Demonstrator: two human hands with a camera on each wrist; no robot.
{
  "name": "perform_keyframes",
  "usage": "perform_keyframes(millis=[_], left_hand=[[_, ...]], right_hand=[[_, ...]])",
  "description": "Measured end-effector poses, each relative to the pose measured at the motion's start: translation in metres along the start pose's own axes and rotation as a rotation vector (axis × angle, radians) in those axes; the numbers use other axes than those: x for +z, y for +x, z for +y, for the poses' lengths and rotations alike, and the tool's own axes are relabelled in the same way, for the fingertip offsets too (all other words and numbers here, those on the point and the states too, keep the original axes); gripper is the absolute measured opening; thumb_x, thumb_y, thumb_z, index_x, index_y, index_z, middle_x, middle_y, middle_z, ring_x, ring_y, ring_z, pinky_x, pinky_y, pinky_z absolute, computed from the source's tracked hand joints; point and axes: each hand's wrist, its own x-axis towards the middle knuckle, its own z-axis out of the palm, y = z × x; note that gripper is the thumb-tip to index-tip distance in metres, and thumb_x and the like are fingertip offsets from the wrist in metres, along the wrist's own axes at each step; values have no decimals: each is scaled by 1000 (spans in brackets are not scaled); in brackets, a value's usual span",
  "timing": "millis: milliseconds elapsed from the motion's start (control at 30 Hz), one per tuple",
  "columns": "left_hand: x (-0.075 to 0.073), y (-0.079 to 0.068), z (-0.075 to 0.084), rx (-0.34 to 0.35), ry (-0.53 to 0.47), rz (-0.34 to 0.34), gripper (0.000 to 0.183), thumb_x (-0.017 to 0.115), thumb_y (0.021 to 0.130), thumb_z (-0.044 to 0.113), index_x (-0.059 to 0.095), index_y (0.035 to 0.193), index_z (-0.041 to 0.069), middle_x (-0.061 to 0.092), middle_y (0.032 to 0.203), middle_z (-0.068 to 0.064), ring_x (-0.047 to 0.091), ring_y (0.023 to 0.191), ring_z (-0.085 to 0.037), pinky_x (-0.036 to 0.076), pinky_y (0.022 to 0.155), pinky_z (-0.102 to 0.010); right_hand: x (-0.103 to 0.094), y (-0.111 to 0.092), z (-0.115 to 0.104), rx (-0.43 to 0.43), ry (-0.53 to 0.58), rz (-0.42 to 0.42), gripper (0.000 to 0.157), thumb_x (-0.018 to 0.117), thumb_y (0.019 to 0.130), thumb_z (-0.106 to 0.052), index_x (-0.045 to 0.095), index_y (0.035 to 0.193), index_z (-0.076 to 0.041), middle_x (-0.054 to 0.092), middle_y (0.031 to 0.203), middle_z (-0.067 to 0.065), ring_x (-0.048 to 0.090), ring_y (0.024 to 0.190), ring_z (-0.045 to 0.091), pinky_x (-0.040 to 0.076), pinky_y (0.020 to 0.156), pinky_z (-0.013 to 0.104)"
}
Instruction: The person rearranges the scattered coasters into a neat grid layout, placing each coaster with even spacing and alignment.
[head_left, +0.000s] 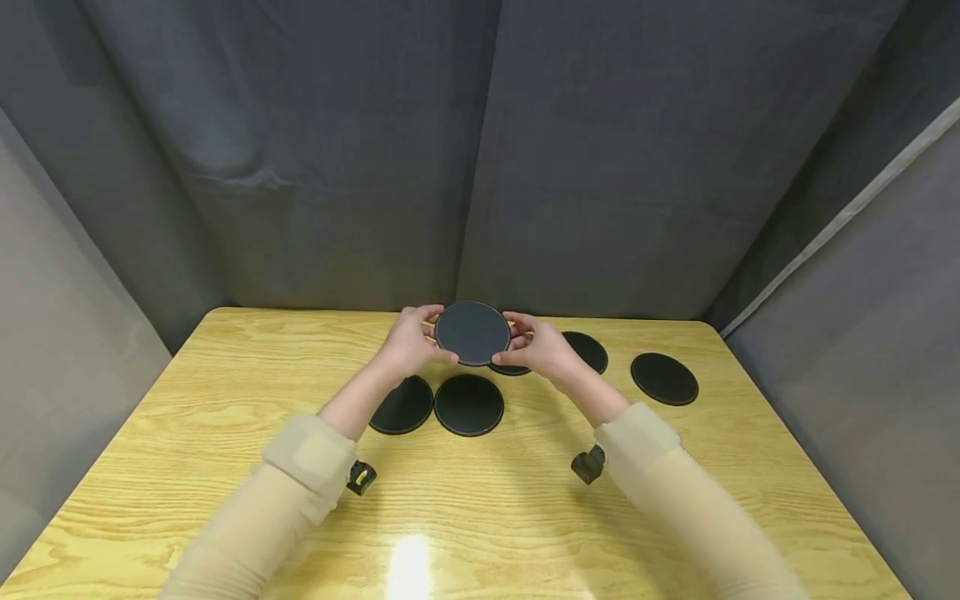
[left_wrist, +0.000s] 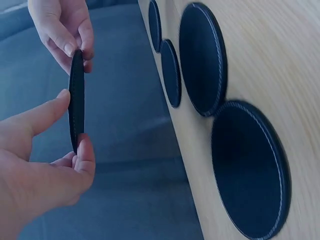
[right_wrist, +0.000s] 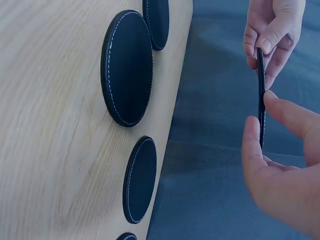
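A round black coaster is held up above the far part of the table by both hands. The left hand pinches its left edge between thumb and fingers. At the opposite edge, the right hand grips it the same way. In the left wrist view the held coaster appears edge-on and apart from the table. Light stitching runs round the rims of the coasters on the table, such as this near coaster. Below the hands lie a left coaster and a middle coaster, side by side.
Another coaster is mostly hidden behind the held one and the right hand. Farther right lie a partly covered coaster and a separate coaster. The wooden table ends at a dark grey curtain.
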Motion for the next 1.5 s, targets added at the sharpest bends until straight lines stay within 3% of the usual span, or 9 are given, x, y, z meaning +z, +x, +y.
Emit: perform_keyframes(millis=[200, 600, 767, 967, 1233, 1500], left_hand=[[12, -11, 11, 19, 21, 18, 87, 85, 63, 0, 43, 139, 4, 39, 128, -13, 54, 97, -24, 50, 77, -28], [40, -25, 18, 26, -3, 21, 84, 86, 64, 4, 47, 138, 9, 42, 125, -9, 54, 94, -23, 51, 79, -29], [54, -28, 15, 47, -49, 3, 84, 86, 63, 1, 47, 138, 7, 42, 125, -10, 55, 97, -26, 52, 79, -29], [72, -31, 10, 77, -21, 10, 85, 86, 64, 3, 46, 138, 7, 42, 122, -10, 54, 86, -18, 50, 78, -28], [96, -31, -1, 139, 20, 10, 84, 86, 65, 6, 46, 138, 6, 44, 123, -11, 51, 88, -15, 49, 79, -25], [115, -27, -13, 117, 62, -23, 84, 87, 65, 8, 46, 138, 6, 44, 124, -9, 50, 86, -13, 46, 73, -23]], right_hand=[[-11, -17, 3, -12, -29, 26, 77, 79, 75, -10, 42, 142, -12, 50, 109, 11, 55, 84, 19, 48, 73, 23], [-28, -45, 18, -55, -17, 58, 80, 79, 75, -8, 38, 144, -7, 53, 114, 16, 57, 84, 16, 49, 69, 19], [-33, -57, 26, -62, -4, 59, 79, 78, 76, -6, 37, 144, -4, 52, 115, 18, 58, 87, 17, 50, 71, 19], [-39, -66, 39, -36, -30, 56, 80, 78, 76, -7, 35, 144, -3, 49, 118, 17, 56, 93, 22, 49, 74, 20], [-44, -72, 62, 1, -15, 62, 82, 79, 74, -7, 36, 144, -3, 45, 121, 18, 55, 91, 22, 49, 71, 19], [-43, -73, 83, 70, -17, 67, 84, 81, 72, -6, 36, 143, -3, 43, 119, 16, 55, 83, 17, 50, 67, 21]])
